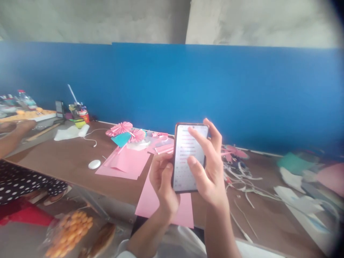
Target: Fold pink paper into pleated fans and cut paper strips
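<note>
A smartphone [188, 157] stands upright above the table, its lit screen facing me with lines of text too blurred to read. My left hand [163, 179] grips it by the lower left edge, thumb along the side. Over the screen is my right hand [211, 165], with index finger and thumb spread apart and close to the glass; its other fingers stick up by the phone's right edge. Beneath the phone lies a sheet of pink paper [146, 202] at the table's front edge. More pink sheets [126, 165] lie to the left.
Pleated pink paper fans [120, 128] and a teal piece [120, 139] lie at the back. Tangled white cables [242, 179] spread to the right. A white round case [94, 164] sits on the table [80, 157]. A co-worker's arm [13, 138] reaches in at left. Behind stands a blue partition [150, 82].
</note>
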Motion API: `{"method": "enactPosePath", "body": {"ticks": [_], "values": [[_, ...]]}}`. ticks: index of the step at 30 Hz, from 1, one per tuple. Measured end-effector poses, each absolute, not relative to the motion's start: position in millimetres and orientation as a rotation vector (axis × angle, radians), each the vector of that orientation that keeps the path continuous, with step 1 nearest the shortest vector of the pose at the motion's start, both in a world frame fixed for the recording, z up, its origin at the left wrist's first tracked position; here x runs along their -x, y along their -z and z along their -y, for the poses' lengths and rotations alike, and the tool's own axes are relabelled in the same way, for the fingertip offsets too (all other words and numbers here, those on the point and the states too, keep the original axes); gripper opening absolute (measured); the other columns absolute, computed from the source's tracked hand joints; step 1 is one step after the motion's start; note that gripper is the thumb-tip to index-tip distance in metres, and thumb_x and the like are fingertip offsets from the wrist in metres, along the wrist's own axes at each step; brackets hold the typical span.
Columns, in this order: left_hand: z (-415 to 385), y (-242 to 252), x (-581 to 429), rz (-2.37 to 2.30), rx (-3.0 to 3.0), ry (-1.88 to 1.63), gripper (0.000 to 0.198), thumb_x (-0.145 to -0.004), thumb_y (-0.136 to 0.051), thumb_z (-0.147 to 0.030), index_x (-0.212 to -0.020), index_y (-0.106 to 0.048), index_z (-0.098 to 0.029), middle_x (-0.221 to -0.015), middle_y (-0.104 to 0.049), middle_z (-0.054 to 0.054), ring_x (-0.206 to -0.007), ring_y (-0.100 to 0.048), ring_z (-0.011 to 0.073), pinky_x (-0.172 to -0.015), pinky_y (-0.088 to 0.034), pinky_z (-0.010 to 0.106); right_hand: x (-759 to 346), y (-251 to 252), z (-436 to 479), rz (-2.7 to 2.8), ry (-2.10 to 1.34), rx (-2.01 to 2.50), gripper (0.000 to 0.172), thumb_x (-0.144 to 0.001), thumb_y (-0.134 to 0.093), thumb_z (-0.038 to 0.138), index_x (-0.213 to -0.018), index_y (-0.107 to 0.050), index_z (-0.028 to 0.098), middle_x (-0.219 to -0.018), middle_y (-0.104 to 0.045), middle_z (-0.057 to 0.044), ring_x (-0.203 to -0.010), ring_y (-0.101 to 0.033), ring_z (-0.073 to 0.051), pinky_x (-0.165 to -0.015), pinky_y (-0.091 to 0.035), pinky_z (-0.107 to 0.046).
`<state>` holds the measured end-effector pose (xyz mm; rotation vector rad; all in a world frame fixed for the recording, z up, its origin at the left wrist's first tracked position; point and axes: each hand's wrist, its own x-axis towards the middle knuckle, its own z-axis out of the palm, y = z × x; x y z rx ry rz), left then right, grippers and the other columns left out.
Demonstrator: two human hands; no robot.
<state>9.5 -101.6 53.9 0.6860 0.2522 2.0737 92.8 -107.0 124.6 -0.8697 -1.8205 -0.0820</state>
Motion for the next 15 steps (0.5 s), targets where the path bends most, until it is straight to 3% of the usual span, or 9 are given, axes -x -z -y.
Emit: {"method": "enactPosePath", "body": {"ticks": [9,12,15], "values": [[104,-60,-7,-0.256,-0.629,-2.008,0.006,-0.088,-0.062,-0.025,-0.092,-0.065,-0.023,-0.078,-0.065,0.000,-0.064,-0.060,0.0124,-0.057,-0.048,0.020,-95,-122,109,1.772,-0.115,0.769,0.062,-0.095,-0.052,0.036,-0.155,-0.033,0.034,-0.166,-0.023,-0.003,-0.154,-0.019,-0.036,-0.119,-0.027,-0.065],[104,-60,-7,-0.246,-0.614,-1.986,0.005,-0.088,-0.061,-0.025,-0.091,-0.064,-0.023,-0.078,-0.064,-0.001,-0.064,-0.060,0.0122,-0.055,-0.047,0.020,-100,-113,108,1.727,-0.282,0.706,0.074,-0.095,-0.055,0.037,-0.159,-0.019,0.035,-0.168,-0.020,-0.004,-0.153,-0.024,-0.035,-0.118,-0.034,-0.062],[102,-61,-7,-0.314,-0.576,-2.051,0.005,-0.088,-0.060,-0.025,-0.091,-0.063,-0.023,-0.086,-0.066,-0.001,-0.073,-0.063,0.0133,-0.062,-0.050,0.021,-108,-101,110,1.713,-0.554,0.631,0.079,-0.095,-0.055,0.038,-0.161,-0.012,0.035,-0.165,-0.029,-0.008,-0.149,-0.035,-0.034,-0.111,-0.044,-0.060]]}}
